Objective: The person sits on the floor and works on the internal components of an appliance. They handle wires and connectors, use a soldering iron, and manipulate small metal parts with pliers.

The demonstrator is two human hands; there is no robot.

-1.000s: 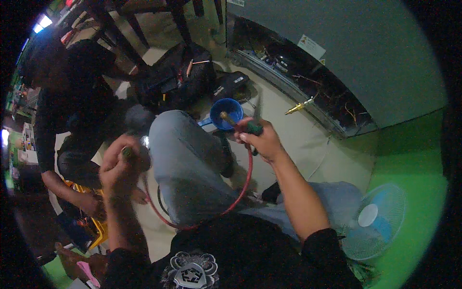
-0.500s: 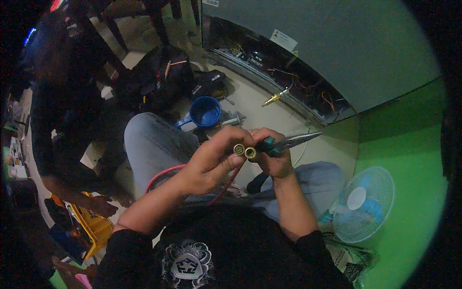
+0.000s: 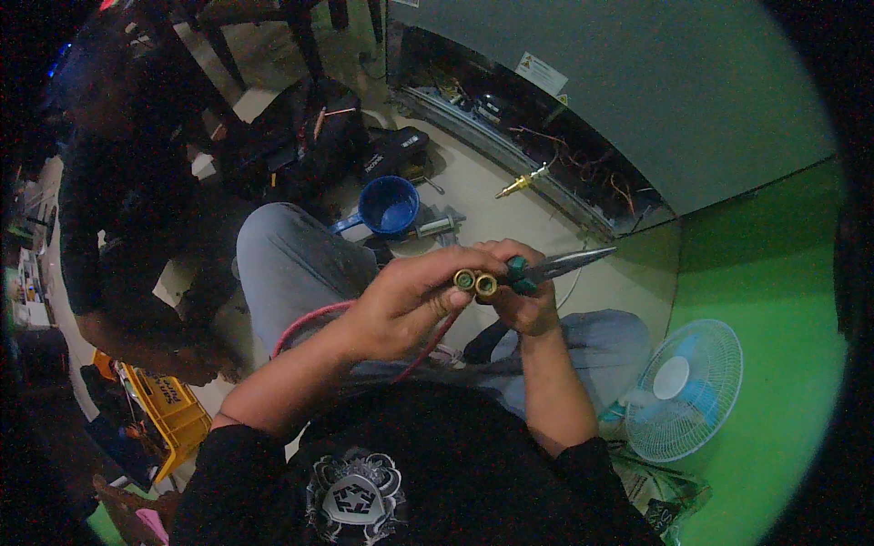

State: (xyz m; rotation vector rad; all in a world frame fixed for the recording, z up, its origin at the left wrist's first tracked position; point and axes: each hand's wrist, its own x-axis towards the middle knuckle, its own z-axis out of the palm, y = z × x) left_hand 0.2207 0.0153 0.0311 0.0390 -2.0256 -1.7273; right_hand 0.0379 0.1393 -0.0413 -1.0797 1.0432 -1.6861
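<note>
My left hand (image 3: pixel 405 305) is closed around two round brass hose fittings (image 3: pixel 474 284), held side by side with their open ends showing. A red hose (image 3: pixel 314 314) loops below that hand and runs up behind its wrist. Right beside the fittings, my right hand (image 3: pixel 528 305) is closed on long-nose pliers (image 3: pixel 566 264) with green grips, their metal jaws pointing to the right. Its fingers meet those of my left hand, and whether they also touch the fittings cannot be made out. Beyond my hands, a brass valve piece (image 3: pixel 522 184) sticks out on a thin tube from a grey appliance.
The grey appliance (image 3: pixel 637 91) has an open lower compartment with loose wires. A blue dipper (image 3: pixel 390 206) stands on the floor by my knee, near a black bag (image 3: pixel 296 146). A fan (image 3: pixel 685 387) is at right. A co-worker's arm (image 3: pixel 150 337) reaches toward a yellow crate (image 3: pixel 168 409) at left.
Both hands, with the fittings and pliers, have shifted slightly to the right. The co-worker's hand at left has moved. My grips look the same.
</note>
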